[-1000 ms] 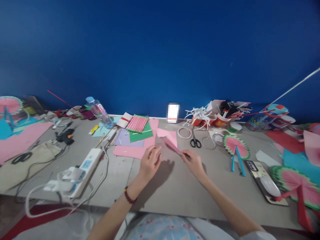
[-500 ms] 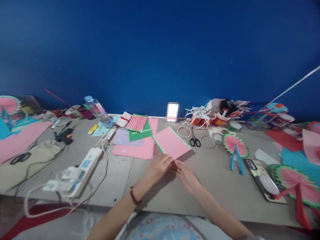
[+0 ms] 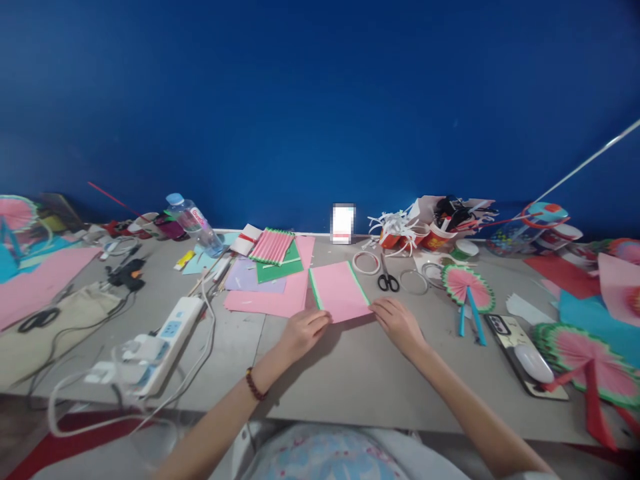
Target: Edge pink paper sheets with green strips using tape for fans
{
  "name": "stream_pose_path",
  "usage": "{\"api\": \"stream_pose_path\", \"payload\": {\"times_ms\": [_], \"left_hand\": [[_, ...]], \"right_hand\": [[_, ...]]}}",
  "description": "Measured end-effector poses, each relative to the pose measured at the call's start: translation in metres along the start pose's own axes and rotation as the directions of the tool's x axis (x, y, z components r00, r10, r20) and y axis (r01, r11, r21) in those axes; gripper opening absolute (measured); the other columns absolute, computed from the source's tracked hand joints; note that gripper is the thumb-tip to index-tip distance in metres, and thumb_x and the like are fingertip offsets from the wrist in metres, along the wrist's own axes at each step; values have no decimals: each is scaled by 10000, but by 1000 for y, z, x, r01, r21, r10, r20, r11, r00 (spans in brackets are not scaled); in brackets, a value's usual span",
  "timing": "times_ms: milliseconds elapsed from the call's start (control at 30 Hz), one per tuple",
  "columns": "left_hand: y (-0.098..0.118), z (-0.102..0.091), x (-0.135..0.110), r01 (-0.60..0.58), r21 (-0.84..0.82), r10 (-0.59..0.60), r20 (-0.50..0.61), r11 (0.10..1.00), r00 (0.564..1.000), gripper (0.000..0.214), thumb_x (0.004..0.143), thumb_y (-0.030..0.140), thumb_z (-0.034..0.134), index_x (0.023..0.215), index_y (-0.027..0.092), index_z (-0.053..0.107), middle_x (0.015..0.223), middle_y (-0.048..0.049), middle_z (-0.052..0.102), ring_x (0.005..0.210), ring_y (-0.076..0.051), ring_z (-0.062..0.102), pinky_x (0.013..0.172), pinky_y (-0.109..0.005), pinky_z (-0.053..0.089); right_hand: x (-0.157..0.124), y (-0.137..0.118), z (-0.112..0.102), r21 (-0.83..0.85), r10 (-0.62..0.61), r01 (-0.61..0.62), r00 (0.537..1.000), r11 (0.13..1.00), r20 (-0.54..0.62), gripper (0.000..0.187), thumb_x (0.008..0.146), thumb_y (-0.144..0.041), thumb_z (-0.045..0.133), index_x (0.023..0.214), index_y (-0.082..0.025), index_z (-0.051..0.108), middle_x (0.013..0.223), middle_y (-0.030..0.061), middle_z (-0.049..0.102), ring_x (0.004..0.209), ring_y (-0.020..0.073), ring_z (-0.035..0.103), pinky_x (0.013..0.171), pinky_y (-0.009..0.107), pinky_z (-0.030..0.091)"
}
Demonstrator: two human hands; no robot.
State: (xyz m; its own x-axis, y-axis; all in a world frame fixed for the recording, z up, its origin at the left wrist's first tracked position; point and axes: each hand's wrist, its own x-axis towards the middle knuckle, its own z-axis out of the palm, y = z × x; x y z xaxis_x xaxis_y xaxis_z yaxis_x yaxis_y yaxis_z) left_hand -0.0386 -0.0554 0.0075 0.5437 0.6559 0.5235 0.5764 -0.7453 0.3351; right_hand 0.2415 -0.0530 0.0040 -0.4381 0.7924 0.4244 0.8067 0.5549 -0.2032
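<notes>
A pink sheet of paper (image 3: 341,291) with green strips along its left and right edges is held between my two hands over the middle of the table. My left hand (image 3: 306,333) pinches its near left corner. At the near right corner, my right hand (image 3: 397,325) has its fingers closed on the edge. Just left of the sheet lie more pink paper (image 3: 265,305) and a green sheet (image 3: 280,268) carrying a pleated pink paper (image 3: 271,246). Black-handled scissors (image 3: 387,280) rest to the right of the sheet.
A power strip (image 3: 173,340) with white cables lies at left, near a water bottle (image 3: 200,227). Rolls of tape (image 3: 367,263) and cups of paper strips (image 3: 397,230) stand at the back. To the right are paper fans (image 3: 469,288) and a phone (image 3: 505,330) under a mouse (image 3: 533,363).
My hands have moved apart from the near corner they shared, the left going left and the right going right. The pink sheet has turned from a diamond angle to nearly square with me.
</notes>
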Motion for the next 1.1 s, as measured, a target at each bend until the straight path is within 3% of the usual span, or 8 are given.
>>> {"api": "stream_pose_path", "payload": {"times_ms": [133,267,533,700,833,933,1100], "left_hand": [[-11,-1,1,0,149,-5,29,989,1000,168,911,155,440,880,170,604,917,-62,655,878,-168,609,739,-301,501],[-21,4,-1,-17,308,-21,118,951,993,181,907,120,422,797,164,560,802,-59,590,785,-196,553,683,-331,456],[-19,4,-4,-36,302,-29,210,953,977,122,891,116,478,918,171,584,866,-55,577,842,-197,539,742,-339,442],[-21,4,-4,17,275,-70,184,961,980,160,883,94,477,946,174,600,876,-56,602,837,-197,552,745,-335,446],[-23,1,1,172,153,-191,118,973,974,159,914,150,452,972,179,597,847,-45,627,799,-181,568,724,-313,447],[-26,-4,7,251,23,-252,128,968,959,139,922,215,466,904,179,600,828,-35,632,792,-169,579,714,-290,452],[-33,-9,10,248,-144,-223,168,958,960,151,914,222,486,862,184,623,890,-25,623,837,-141,584,742,-258,457]], "right_hand": [[6,5,5,-3,-129,129,991,992,44,234,920,-172,447,989,-216,667,935,94,673,928,220,587,788,353,486],[11,-1,10,-10,-174,175,983,984,64,215,922,-205,471,1033,-206,655,964,104,671,926,220,592,782,348,491],[9,-5,17,41,-165,163,985,986,51,234,916,-156,452,1000,-211,663,918,97,671,880,208,603,778,337,486],[16,-9,13,172,-19,2,995,985,98,245,923,-198,430,929,-221,674,875,77,654,845,193,600,731,301,491],[23,-4,18,354,92,-138,985,925,145,216,909,-237,462,882,-213,675,847,56,666,827,183,617,758,301,488],[26,1,22,426,170,-229,971,875,171,165,881,-264,505,915,-204,655,812,40,674,748,174,620,712,296,485],[26,3,21,466,197,-259,964,846,177,137,855,-239,519,846,-197,650,803,38,674,732,168,608,699,289,465]]}}
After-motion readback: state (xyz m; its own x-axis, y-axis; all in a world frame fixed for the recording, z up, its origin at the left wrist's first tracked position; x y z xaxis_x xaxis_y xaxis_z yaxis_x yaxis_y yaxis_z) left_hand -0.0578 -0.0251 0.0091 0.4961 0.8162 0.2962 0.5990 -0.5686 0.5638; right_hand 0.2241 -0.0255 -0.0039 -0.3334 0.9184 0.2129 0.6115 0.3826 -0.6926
